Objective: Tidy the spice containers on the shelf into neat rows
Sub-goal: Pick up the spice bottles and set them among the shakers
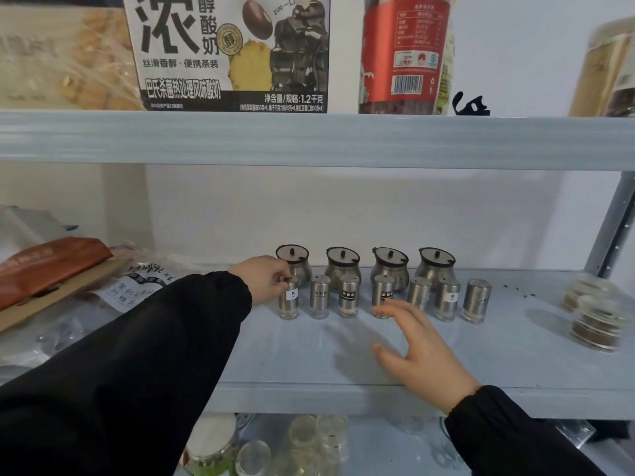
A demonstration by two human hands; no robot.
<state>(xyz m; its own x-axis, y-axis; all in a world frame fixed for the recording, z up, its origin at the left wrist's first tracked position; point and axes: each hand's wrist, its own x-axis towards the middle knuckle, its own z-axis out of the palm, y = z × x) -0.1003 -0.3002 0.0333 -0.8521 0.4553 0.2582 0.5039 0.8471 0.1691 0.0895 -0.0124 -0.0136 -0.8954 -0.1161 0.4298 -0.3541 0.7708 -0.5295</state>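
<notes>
**Pinching at the end of the row**

Fingers (280, 273) of the left hand (265, 279) pinch the cap of the leftmost shaker (289, 304), whose white label reads 盐. The right hand (421, 348) is spread and holds nothing, its fingertips just before the fourth shaker (382, 292); contact cannot be told. Seven steel shakers stand in a front row on the grey shelf (343, 365), and four lidded pots (343, 269) line up behind. On the shelf above, a box (226, 49) reads 浓醇酸奶 and 1.2千克
</notes>
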